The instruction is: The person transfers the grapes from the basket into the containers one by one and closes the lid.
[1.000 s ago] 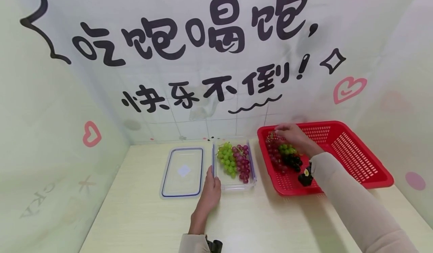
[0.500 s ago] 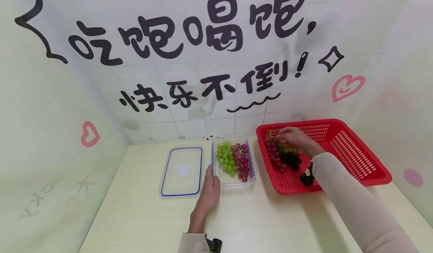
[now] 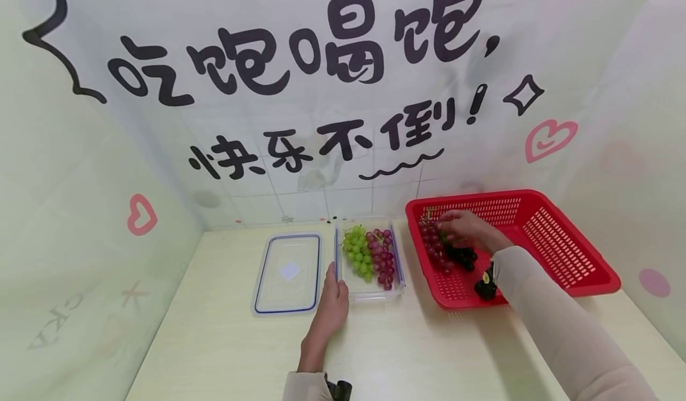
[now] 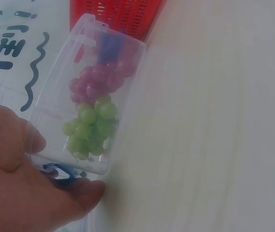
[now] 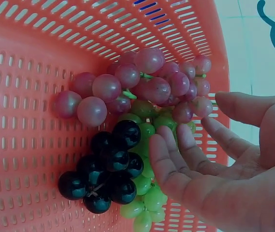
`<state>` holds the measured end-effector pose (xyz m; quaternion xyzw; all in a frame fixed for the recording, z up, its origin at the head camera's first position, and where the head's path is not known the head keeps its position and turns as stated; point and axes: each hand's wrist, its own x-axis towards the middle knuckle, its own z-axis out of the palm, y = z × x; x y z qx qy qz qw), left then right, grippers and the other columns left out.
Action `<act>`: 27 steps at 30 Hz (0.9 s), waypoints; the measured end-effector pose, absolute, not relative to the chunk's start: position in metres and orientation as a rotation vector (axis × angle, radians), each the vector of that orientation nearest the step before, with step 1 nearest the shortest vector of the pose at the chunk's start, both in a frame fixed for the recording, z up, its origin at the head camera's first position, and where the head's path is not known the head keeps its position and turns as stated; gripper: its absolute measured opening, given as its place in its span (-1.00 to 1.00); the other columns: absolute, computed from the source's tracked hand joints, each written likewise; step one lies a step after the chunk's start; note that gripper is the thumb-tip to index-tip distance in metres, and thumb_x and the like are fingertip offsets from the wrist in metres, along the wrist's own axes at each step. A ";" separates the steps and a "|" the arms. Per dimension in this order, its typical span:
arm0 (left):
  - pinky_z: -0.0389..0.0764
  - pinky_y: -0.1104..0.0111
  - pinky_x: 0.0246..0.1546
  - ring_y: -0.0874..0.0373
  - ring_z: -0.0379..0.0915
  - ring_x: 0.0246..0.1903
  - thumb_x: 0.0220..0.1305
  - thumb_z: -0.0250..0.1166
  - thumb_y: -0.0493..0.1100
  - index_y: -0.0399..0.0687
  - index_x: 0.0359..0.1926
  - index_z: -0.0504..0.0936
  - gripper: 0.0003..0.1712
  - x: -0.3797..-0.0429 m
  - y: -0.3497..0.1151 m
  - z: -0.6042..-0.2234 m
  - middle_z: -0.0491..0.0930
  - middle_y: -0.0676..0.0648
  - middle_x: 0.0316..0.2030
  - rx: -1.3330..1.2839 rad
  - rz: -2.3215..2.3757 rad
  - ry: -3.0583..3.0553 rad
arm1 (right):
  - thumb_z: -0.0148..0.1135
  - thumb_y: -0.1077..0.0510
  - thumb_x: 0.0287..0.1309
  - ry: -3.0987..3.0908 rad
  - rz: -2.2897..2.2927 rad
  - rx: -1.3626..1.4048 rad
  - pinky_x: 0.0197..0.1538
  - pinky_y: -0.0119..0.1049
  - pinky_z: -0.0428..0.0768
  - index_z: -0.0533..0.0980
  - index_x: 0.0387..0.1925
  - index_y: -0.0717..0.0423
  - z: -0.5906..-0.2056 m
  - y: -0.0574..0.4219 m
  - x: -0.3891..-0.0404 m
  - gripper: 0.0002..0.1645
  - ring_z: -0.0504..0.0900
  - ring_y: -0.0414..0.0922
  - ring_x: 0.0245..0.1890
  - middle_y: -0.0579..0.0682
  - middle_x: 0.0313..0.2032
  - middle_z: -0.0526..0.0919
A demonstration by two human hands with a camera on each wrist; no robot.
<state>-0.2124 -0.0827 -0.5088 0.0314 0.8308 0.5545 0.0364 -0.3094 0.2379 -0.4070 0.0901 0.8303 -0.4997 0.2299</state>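
Note:
My left hand (image 3: 333,305) holds the near left corner of a clear plastic food container (image 3: 370,295), with the fingers along its left wall. In the left wrist view, digits lie on both sides of a blue-edged part at this corner. The container holds a bunch of green grapes (image 3: 358,252) and a bunch of red grapes (image 3: 382,258). My right hand (image 3: 468,229) is inside the red basket (image 3: 536,294), fingers spread and loosely bent. Its fingertips are right at another red bunch (image 5: 127,79) and overlap a green bunch (image 5: 151,193); a black bunch (image 5: 106,164) lies beside them.
A clear lid (image 3: 288,273) with a blue seal lies flat on the pale table (image 3: 214,341), left of the container. Behind the table stands a wall (image 3: 241,210) with black lettering. The basket's raised perforated sides surround the right hand.
My right hand has moved slightly downward and toward me in the basket, now over the green bunch. The left hand stays at the container.

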 end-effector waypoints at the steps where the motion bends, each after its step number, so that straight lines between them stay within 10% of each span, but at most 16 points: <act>1: -0.06 -0.20 0.45 -0.35 -0.23 0.49 0.56 -0.26 -0.26 -0.42 0.52 -0.22 -0.35 -0.212 -0.083 -0.509 -0.14 -0.49 0.49 0.097 1.702 2.552 | 0.06 0.09 0.42 2.280 -1.375 0.250 0.24 0.05 0.53 0.28 0.39 0.23 -0.407 0.237 -0.309 -0.41 0.52 0.15 0.09 0.29 0.26 0.40; 27: -0.09 -0.16 0.47 -0.29 -0.27 0.51 0.56 -0.25 -0.25 -0.37 0.54 -0.29 -0.32 -0.214 -0.084 -0.511 -0.20 -0.42 0.52 0.116 1.717 2.533 | 0.21 0.12 0.33 2.109 -1.406 0.234 0.05 0.14 0.64 0.04 0.49 0.07 -0.419 0.227 -0.318 -0.17 0.46 0.24 0.19 0.31 0.29 0.29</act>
